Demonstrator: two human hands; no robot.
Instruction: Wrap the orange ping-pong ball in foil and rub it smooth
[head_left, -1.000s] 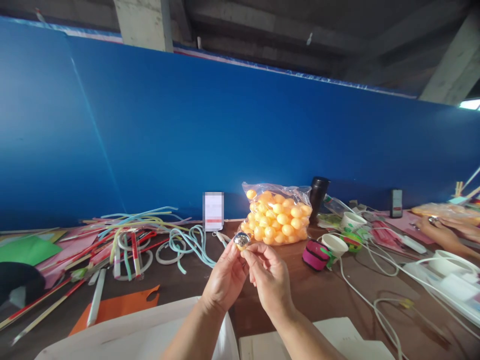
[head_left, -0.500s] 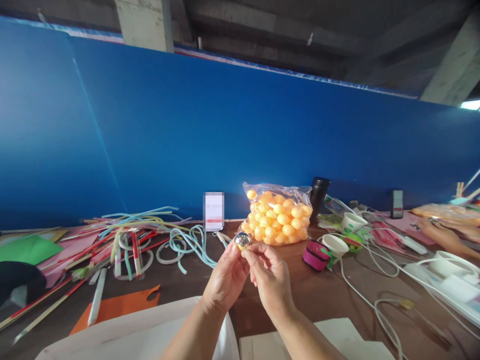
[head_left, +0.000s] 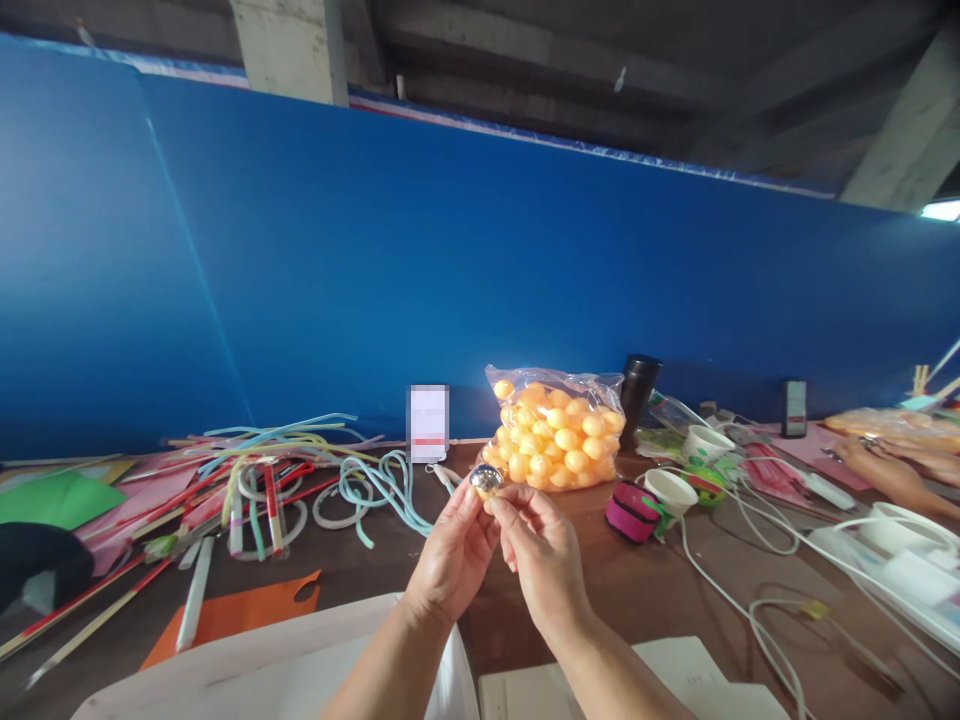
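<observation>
- Left hand (head_left: 455, 560): thumb and fingers clamped on a mirror-finish silver ball (head_left: 487, 480); ball's underside looks yellowish.
- Right hand (head_left: 544, 560): thumb and index pinched close at the ball's lower edge. Can't tell if they grip it or only touch; contact point is hidden.
- Ball is held up on the near side of the clear bag of orange balls (head_left: 555, 440), overlapping its lower left corner in view. Bag = reference below.
- Black bottle (head_left: 640, 400): upright, just right of bag.
- Magenta pouch (head_left: 632, 512): right of bag, near side. Paper cup (head_left: 670, 493) same direction, slightly further out.
- White upright panel with red stripe (head_left: 429, 425): just left of bag, partly pixelated.
- Light-blue tubing (head_left: 390, 490): loose loops, left of bag.
- Orange sheet (head_left: 240, 610): well left of bag, near side, with a notch at one corner.
- White cable (head_left: 712, 573): right of bag, near side.
- Co-worker's hands (head_left: 885, 465): far right of bag, too small to tell the grip.
- Blue partition (head_left: 480, 230): behind bag.
</observation>
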